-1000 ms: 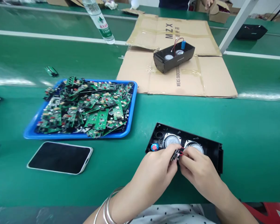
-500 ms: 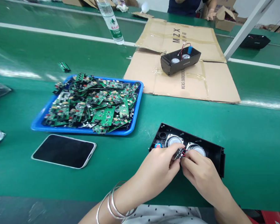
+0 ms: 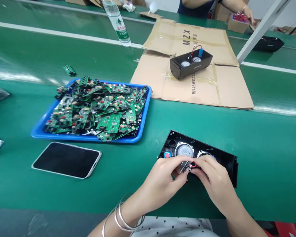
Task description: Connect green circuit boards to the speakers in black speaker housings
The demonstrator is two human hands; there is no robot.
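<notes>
A black speaker housing [image 3: 227, 161] lies open on the green bench with two round speaker drivers [image 3: 184, 149] and a blue battery [image 3: 167, 154] inside. My left hand [image 3: 162, 182] and my right hand [image 3: 214, 181] meet over its near edge. Both pinch a small circuit board [image 3: 185, 166] with red wires between their fingertips. Silver bangles ring my left wrist [image 3: 120, 217].
A blue tray [image 3: 39, 131] heaped with green circuit boards stands at left, a phone [image 3: 66, 159] face down in front of it. Flat cardboard [image 3: 212, 82] carries another black housing [image 3: 191, 64]. A water bottle [image 3: 118, 23] stands behind. Another person's hand [image 3: 248, 13] reaches into a box far back.
My hands have slid slightly toward me along the housing, uncovering the left driver. The person at the back has reached right into the box.
</notes>
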